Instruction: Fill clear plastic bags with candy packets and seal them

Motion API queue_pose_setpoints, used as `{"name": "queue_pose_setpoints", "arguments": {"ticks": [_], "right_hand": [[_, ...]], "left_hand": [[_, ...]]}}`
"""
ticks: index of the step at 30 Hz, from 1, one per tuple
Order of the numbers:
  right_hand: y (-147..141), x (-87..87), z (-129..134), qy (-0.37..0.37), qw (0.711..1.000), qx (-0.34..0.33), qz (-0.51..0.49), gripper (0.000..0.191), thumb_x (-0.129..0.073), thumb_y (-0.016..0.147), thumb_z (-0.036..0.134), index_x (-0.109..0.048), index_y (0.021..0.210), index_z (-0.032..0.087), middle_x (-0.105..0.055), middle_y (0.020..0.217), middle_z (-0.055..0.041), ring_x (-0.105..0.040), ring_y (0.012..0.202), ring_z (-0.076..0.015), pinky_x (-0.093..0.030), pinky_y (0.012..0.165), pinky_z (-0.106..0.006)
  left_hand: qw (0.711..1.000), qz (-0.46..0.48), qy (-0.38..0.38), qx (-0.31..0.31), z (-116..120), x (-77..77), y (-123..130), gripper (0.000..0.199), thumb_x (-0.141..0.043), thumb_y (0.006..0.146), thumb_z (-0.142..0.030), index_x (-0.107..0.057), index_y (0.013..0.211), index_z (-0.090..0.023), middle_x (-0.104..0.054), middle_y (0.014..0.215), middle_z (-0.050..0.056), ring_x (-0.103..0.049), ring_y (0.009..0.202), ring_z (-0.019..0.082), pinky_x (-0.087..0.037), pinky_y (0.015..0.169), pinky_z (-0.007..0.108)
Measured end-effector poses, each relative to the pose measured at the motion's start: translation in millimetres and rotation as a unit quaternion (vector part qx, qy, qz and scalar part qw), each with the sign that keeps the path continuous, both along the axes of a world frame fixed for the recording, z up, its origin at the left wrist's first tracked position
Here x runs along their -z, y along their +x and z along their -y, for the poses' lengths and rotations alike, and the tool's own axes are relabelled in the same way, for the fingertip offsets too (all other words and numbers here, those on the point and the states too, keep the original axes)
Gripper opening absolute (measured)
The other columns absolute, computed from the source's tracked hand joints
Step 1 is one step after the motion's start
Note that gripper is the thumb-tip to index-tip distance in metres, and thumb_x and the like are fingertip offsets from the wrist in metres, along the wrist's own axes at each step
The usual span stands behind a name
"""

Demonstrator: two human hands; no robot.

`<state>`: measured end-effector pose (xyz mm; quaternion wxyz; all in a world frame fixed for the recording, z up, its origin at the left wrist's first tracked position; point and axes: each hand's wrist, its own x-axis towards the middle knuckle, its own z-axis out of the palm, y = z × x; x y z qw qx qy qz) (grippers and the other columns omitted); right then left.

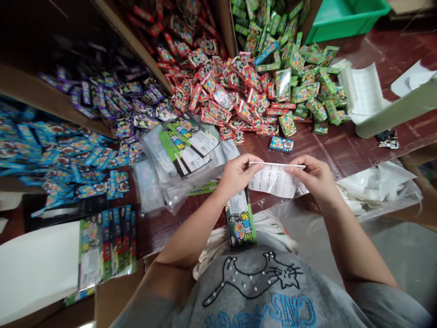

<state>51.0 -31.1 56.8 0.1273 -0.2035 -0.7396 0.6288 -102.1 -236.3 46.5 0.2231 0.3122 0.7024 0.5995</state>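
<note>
A white sheet of round printed stickers (273, 180) is stretched between my two hands, its top edge folded over. My left hand (239, 172) pinches the left end of that edge between thumb and fingers. At the right end, my right hand (314, 175) pinches it the same way. Below the sheet, a green and black printed package (241, 223) rests against my lap. Just beyond my hands lies one blue candy packet (281, 144) on the dark red table. To the left of my left hand is a pile of clear plastic bags with green and black header cards (191, 141).
Heaps of small packets, red (235, 95), green (307, 86), purple (126, 100) and blue (71, 150), spill from cardboard boxes. A green bin (348, 20) stands at the back right. A paper roll (396, 109), keys (389, 142) and crumpled backing paper (375, 184) are on the right; filled packs (118, 241) lie left.
</note>
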Motion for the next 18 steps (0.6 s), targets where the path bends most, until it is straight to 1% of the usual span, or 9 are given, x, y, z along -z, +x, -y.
{"name": "queue_pose_setpoints", "arguments": {"ticks": [4, 6, 7, 8, 10, 12, 14, 16, 18], "right_hand": [[3.3, 9.2, 0.9, 0.024, 0.999, 0.03, 0.024, 0.052, -0.078, 0.09, 0.071, -0.069, 0.075, 0.022, -0.063, 0.065, 0.001, -0.048, 0.056, -0.0122, -0.039, 0.053, -0.027], [1.7, 16.3, -3.5, 0.048, 0.998, 0.024, 0.033, 0.055, -0.075, 0.09, 0.074, -0.068, 0.072, 0.022, -0.062, 0.063, 0.0012, -0.048, 0.057, -0.0122, -0.039, 0.053, -0.027], [0.3, 20.9, -7.2, 0.061, 0.997, 0.016, 0.037, 0.055, -0.075, 0.089, 0.074, -0.069, 0.073, 0.022, -0.064, 0.065, 0.0007, -0.051, 0.058, -0.0129, -0.04, 0.055, -0.027], [-1.1, 26.0, -11.7, 0.076, 0.996, 0.007, 0.04, 0.055, -0.075, 0.089, 0.075, -0.071, 0.075, 0.022, -0.067, 0.067, -0.0001, -0.055, 0.06, -0.014, -0.043, 0.056, -0.028], [-3.4, 37.3, -21.5, 0.132, 0.99, -0.012, 0.053, 0.053, -0.071, 0.092, 0.074, -0.075, 0.082, 0.022, -0.075, 0.075, -0.0025, -0.062, 0.066, -0.0168, -0.047, 0.06, -0.029], [-4.8, 48.0, -29.8, 0.197, 0.978, -0.029, 0.07, 0.051, -0.067, 0.096, 0.071, -0.079, 0.088, 0.023, -0.08, 0.082, -0.0045, -0.067, 0.07, -0.019, -0.05, 0.063, -0.03], [-5.8, 55.8, -35.4, 0.239, 0.966, -0.044, 0.085, 0.047, -0.065, 0.099, 0.067, -0.08, 0.092, 0.023, -0.082, 0.085, -0.0058, -0.07, 0.072, -0.0205, -0.051, 0.065, -0.032], [-6.6, 59.6, -39.5, 0.256, 0.961, -0.059, 0.09, 0.039, -0.068, 0.098, 0.06, -0.081, 0.094, 0.023, -0.083, 0.088, -0.007, -0.071, 0.076, -0.0226, -0.053, 0.071, -0.035], [-7.1, 59.9, -44.4, 0.275, 0.955, -0.072, 0.089, 0.031, -0.072, 0.096, 0.053, -0.082, 0.1, 0.024, -0.083, 0.096, -0.0085, -0.073, 0.086, -0.0257, -0.056, 0.081, -0.039]], "left_hand": [[0.998, -0.023, -0.038, -0.049, -1.9, 13.9, -2.1, 0.055, -0.07, 0.102, -0.062, -0.062, 0.065, -0.022, -0.057, 0.059, -0.002, -0.053, 0.059, 0.014, -0.041, 0.057, 0.029], [0.997, -0.023, -0.064, -0.045, -1.8, 18.8, -6.5, 0.06, -0.065, 0.104, -0.065, -0.061, 0.062, -0.022, -0.053, 0.055, -0.002, -0.052, 0.057, 0.014, -0.039, 0.056, 0.03], [0.996, -0.028, -0.072, -0.04, -1.9, 20.3, -8.1, 0.057, -0.064, 0.105, -0.065, -0.066, 0.067, -0.022, -0.057, 0.058, -0.002, -0.055, 0.059, 0.015, -0.041, 0.057, 0.031], [0.995, -0.048, -0.077, -0.043, -2.2, 21.1, -8.3, 0.051, -0.065, 0.105, -0.063, -0.072, 0.077, -0.021, -0.065, 0.066, 0.0, -0.061, 0.064, 0.017, -0.046, 0.062, 0.031], [0.984, -0.139, -0.08, -0.074, -3.8, 21.2, -2.5, 0.038, -0.069, 0.104, -0.058, -0.079, 0.102, -0.021, -0.079, 0.096, 0.006, -0.072, 0.088, 0.022, -0.056, 0.081, 0.037], [0.956, -0.263, -0.101, -0.079, -7.5, 20.8, 12.2, 0.033, -0.071, 0.106, -0.05, -0.077, 0.12, -0.021, -0.079, 0.125, 0.011, -0.072, 0.114, 0.028, -0.055, 0.103, 0.045], [0.921, -0.354, -0.161, 0.001, -13.3, 21.8, 31.7, 0.023, -0.069, 0.108, -0.04, -0.078, 0.119, -0.022, -0.077, 0.133, 0.011, -0.07, 0.123, 0.03, -0.052, 0.108, 0.047], [0.884, -0.396, -0.229, 0.101, -19.8, 25.0, 48.8, 0.018, -0.069, 0.107, -0.03, -0.078, 0.12, -0.021, -0.078, 0.135, 0.011, -0.07, 0.124, 0.031, -0.052, 0.104, 0.046], [0.857, -0.413, -0.271, 0.145, -24.7, 29.1, 58.3, 0.023, -0.071, 0.105, -0.026, -0.077, 0.127, -0.021, -0.076, 0.14, 0.011, -0.069, 0.128, 0.032, -0.052, 0.103, 0.047]]}}
